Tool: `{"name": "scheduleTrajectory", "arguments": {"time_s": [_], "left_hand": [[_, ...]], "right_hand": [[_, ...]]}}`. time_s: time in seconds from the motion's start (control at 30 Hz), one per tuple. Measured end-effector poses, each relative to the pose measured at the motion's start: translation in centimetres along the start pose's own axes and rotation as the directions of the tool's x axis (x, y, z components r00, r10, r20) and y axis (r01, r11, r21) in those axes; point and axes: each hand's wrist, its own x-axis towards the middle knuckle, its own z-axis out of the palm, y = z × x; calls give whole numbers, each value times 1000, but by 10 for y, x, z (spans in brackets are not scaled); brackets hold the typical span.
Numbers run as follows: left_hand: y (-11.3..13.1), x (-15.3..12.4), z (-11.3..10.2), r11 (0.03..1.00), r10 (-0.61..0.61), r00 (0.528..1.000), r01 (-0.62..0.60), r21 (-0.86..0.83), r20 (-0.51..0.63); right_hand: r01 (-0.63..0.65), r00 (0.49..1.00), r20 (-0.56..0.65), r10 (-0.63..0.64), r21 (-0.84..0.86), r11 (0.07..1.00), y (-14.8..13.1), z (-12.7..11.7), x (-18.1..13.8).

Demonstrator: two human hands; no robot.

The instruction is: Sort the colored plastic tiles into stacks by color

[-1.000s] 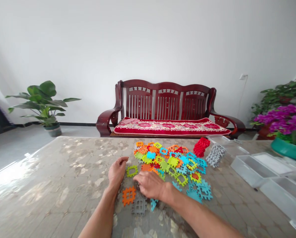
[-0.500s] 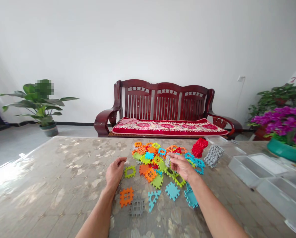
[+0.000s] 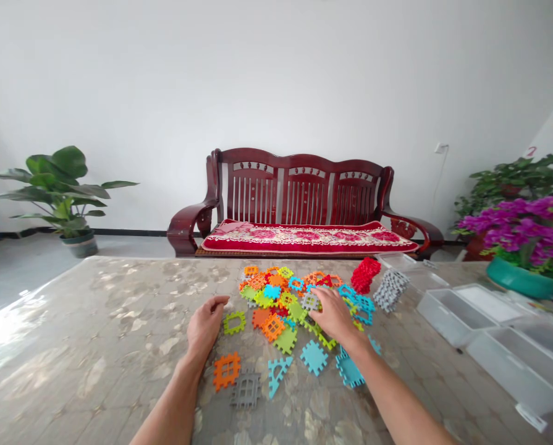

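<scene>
My right hand [image 3: 335, 316] is closed over the pile, pinching a small grey toothed building tile [image 3: 310, 301] between thumb and fingers. Its windowed face now shows. My left hand [image 3: 206, 322] lies at the pile's left side, fingers curled together with nothing visible in them. Just right of it is a lime-green frame tile [image 3: 234, 322]. Nearer me are an orange window tile [image 3: 227, 371], a grey window tile [image 3: 246, 389], a blue triangle tile [image 3: 278, 374] and a light-blue square tile [image 3: 314, 357]. My right forearm partly covers another blue tile [image 3: 349, 369].
Stacked red tiles [image 3: 365, 275] and stacked grey tiles [image 3: 392, 290] stand behind my right hand. Clear plastic bins [image 3: 456, 314] line the right, near a teal flower pot [image 3: 526, 279]. A wooden bench [image 3: 304, 185] stands beyond the patterned tablecloth [image 3: 118, 346].
The grey tile in my right hand has turned from nearly edge-on to face-on, and that hand has rotated over it. The whole view has shifted slightly; my left hand keeps its curled pose.
</scene>
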Motion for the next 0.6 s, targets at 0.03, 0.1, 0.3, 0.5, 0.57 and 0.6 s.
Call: {"name": "scheduleTrajectory", "arguments": {"time_s": [0.03,0.1,0.3,0.5,0.57,0.6], "left_hand": [[-1,0,0,1000,6,1000,-6,-6,1],[-2,1,1,1000,13,1000,-13,-13,3],[-3,3,0,1000,-11,1000,11,4,29],[0,4,-3,999,-39,998,37,40,42],[3,3,-4,998,-37,999,36,48,37],[4,3,-4,998,-36,999,34,52,34]], "right_hand": [[12,1000,20,-11,-44,999,-2,-1,1],[39,998,47,-33,-118,992,-3,-2,4],[98,995,24,-95,-215,972,-3,-4,0],[-4,976,-216,-8,-53,999,17,-23,-9],[-77,947,-314,73,-1,997,36,-41,-10],[-116,926,-361,113,13,993,48,-52,-11]]}}
